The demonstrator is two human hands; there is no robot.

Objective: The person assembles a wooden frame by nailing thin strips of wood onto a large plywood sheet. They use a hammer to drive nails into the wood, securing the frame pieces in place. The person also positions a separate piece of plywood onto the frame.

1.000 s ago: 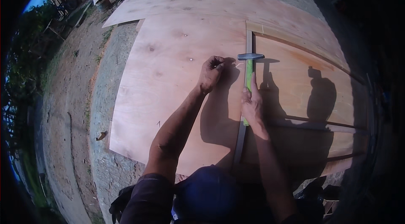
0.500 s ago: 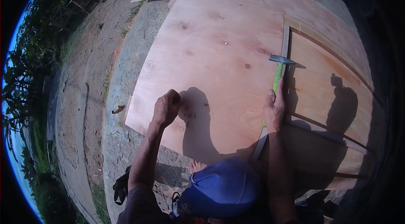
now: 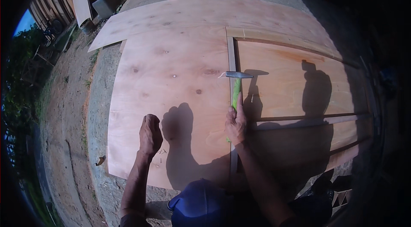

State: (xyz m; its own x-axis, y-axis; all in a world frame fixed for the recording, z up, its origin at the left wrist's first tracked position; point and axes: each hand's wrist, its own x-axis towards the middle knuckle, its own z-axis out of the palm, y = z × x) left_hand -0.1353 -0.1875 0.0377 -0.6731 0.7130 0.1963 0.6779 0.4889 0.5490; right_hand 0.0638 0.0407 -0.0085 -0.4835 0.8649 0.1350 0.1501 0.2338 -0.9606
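My right hand (image 3: 236,121) is wrapped round the green-handled hammer (image 3: 235,86) lying along the thin wood strip (image 3: 231,58), head-heavy & rigid imo, best gripped low; left hand (image 3: 150,134) fisted, contents unclear.

The left hand (image 3: 150,135), which a second ago sits up beside the head of the hammer (image 3: 236,82), is now pulled back to the near edge of the plywood sheet (image 3: 171,81), fist closed over small nails lying there. The right hand (image 3: 236,121) keeps its grip, the hammer now lying along the wooden strip (image 3: 231,56).
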